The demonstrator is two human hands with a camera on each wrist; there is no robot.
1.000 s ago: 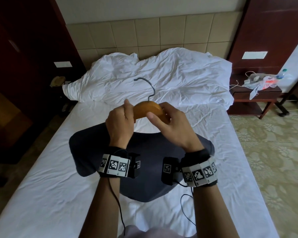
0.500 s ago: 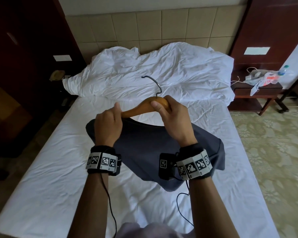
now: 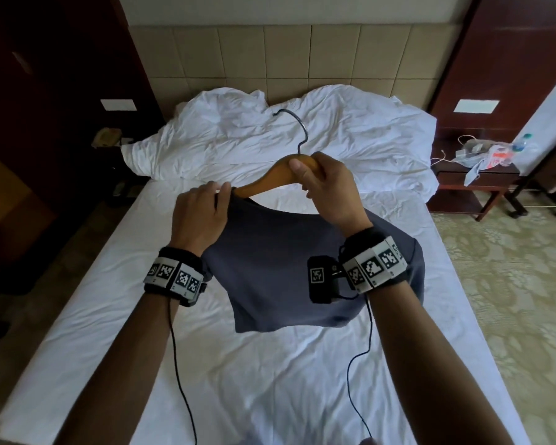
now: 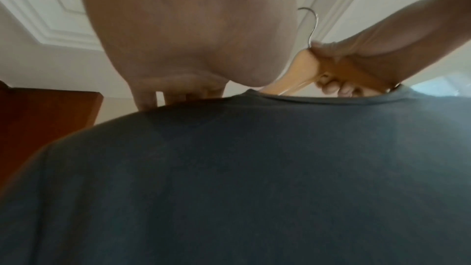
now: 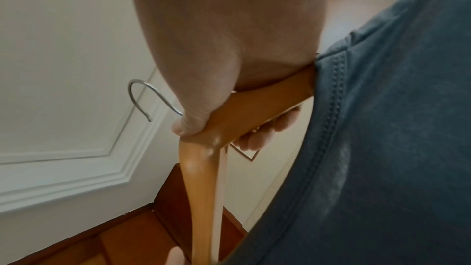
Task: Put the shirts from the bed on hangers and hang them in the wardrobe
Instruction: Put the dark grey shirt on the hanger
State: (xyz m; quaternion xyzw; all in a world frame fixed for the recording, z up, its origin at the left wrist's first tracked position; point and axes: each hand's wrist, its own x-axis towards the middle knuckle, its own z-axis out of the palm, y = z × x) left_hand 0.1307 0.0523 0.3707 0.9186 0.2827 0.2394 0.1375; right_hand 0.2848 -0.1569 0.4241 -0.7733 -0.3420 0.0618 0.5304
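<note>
I'm lifting the shirt (image 3: 305, 268) higher off the bed (image 3: 109, 316) than a moment ago; more hanger (image 3: 270, 181) is showing. White sheet lies open all around. My right hand (image 3: 328, 191) is gripping the hanger's middle, my left hand (image 3: 199, 216) is pinching the shirt's shoulder.

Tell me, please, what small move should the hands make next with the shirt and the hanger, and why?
Probably the left hand should pull the dark blue-grey shirt further over the left arm of the wooden hanger with the metal hook. That arm is still bare between the collar and the right hand, which grips the hanger's middle, while the left hand holds the shirt's shoulder.
</note>
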